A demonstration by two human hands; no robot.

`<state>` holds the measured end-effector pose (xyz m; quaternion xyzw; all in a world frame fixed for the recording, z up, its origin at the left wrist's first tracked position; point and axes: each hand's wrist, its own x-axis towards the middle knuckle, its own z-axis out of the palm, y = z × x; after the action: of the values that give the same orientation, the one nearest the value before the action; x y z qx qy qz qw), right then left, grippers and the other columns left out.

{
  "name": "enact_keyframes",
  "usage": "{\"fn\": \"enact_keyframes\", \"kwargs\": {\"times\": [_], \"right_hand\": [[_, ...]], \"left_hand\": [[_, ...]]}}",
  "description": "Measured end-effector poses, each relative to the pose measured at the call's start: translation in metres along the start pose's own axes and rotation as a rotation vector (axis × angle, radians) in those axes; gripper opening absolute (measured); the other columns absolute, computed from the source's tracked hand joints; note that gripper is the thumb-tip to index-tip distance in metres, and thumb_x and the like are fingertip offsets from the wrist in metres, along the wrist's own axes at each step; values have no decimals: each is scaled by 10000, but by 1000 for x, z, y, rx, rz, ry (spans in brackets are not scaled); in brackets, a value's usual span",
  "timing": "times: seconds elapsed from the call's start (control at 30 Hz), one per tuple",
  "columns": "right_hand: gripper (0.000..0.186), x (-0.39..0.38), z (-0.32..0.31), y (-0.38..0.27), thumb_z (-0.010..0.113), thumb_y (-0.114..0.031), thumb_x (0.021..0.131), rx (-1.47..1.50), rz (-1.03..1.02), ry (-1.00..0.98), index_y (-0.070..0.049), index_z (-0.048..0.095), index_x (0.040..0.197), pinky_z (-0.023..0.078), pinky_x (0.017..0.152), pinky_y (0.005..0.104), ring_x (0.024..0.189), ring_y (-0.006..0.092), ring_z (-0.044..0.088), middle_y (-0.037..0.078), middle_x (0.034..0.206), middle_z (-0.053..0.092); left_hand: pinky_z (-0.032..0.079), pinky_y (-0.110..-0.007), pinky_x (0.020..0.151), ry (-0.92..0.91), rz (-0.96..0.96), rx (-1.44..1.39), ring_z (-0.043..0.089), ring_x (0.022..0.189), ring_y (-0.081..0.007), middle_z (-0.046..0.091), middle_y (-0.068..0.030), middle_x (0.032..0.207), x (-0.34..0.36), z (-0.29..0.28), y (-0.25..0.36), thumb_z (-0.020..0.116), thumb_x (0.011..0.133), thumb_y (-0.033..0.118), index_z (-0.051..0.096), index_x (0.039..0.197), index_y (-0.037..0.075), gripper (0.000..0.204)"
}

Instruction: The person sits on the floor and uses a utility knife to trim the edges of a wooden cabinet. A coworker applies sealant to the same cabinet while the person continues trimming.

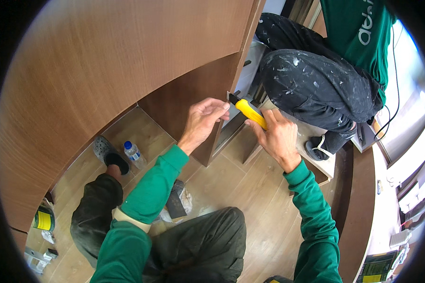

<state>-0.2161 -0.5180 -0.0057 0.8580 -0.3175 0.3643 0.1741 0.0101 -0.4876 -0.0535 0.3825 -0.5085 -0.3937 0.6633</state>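
My right hand (pixel 276 137) is closed round the yellow handle of a blade tool (pixel 250 113), its black head and metal tip pointing up-left at the edge of a brown wooden panel (pixel 238 56). Just left of that tip, my left hand (pixel 203 120) has curled fingers, thumb and forefinger close together at the panel edge; whether they pinch anything small is hidden.
A co-worker in dark paint-spotted trousers (pixel 307 85) squats on a wooden platform (pixel 321 167) at right. A water bottle (pixel 135 154), dark block (pixel 177 203) and cans (pixel 44 219) lie on the floor (pixel 226 188). A curved panel (pixel 104 56) fills the upper left.
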Motion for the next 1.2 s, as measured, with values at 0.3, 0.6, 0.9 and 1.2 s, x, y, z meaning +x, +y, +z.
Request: {"fn": "enact_keyframes", "kwargs": {"times": [0.3, 0.6, 0.9, 1.2], "right_hand": [[397, 15, -18, -5, 838, -410, 831, -80, -29, -31, -70, 675, 957, 519, 529, 413, 594, 311, 660, 91, 728, 601], [387, 16, -21, -3, 847, -386, 816, -113, -59, -29, -65, 679, 950, 516, 519, 398, 591, 294, 660, 86, 730, 604], [375, 17, -22, -5, 854, -360, 802, -120, -52, -20, -69, 685, 968, 519, 533, 400, 609, 296, 660, 85, 750, 602], [360, 19, -25, -3, 872, -313, 795, -107, -80, -44, -44, 708, 970, 492, 542, 393, 591, 278, 620, 89, 720, 576]], "left_hand": [[542, -298, 754, 12, 2, 11, 733, 819, -157, 762, -86, 875, 13, 8, 6, 732, 1003, 314, 739, 1031, 22, 294], [472, -251, 623, 96, -41, -88, 707, 711, -117, 752, -69, 799, 15, 18, 6, 757, 982, 223, 737, 967, 12, 213], [535, -284, 692, 114, -47, -67, 739, 757, -149, 773, -92, 832, 13, 19, 6, 762, 975, 275, 759, 1011, -3, 280], [548, -291, 717, 116, -36, -45, 747, 770, -164, 777, -103, 846, 11, 19, 7, 768, 971, 267, 763, 1000, -11, 280]]}}
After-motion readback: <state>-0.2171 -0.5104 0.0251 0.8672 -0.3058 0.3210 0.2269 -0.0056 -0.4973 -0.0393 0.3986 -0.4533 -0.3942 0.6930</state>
